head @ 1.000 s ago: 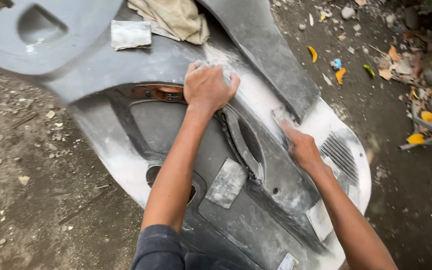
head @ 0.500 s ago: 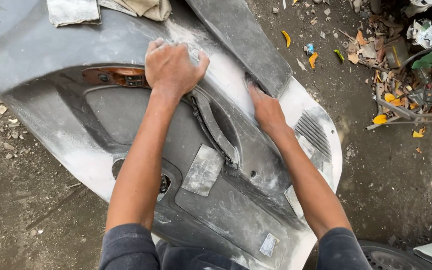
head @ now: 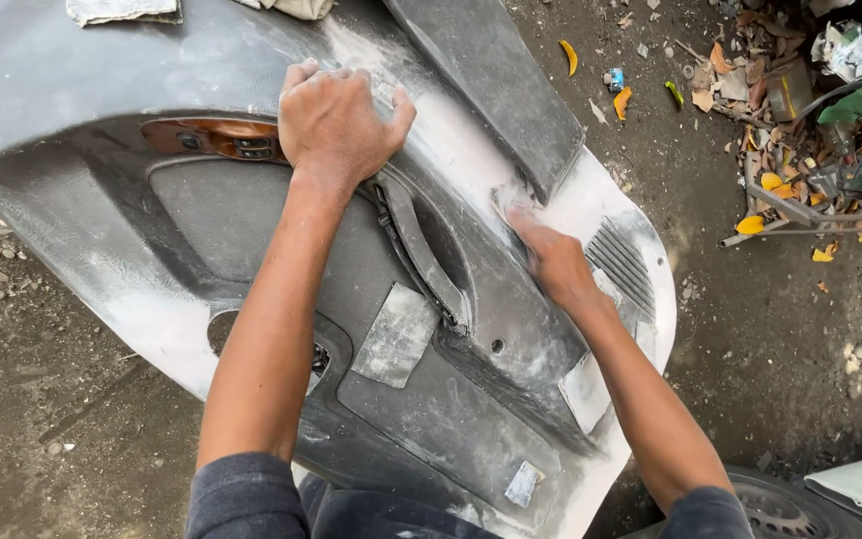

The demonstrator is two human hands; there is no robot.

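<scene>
Centre frame: grey car door panel (head: 251, 230) lying on dirt ground (head: 42, 439), filling most of view, dusty white patches on surface. Left hand (head: 339, 120) upper centre, fingers curled, pressing down on panel top edge just above pull handle (head: 421, 250); whether it grips anything, cannot tell. Right hand (head: 551, 262) right of centre, fingers flat, pressing small sandpaper piece (head: 511, 198) against whitened panel edge beside speaker grille (head: 623, 265). Loose sandpaper sheets (head: 396, 334) lying on panel lower centre. Litter and dry leaves (head: 780, 150) upper right. Tyre (head: 780, 509) lower right corner.
</scene>
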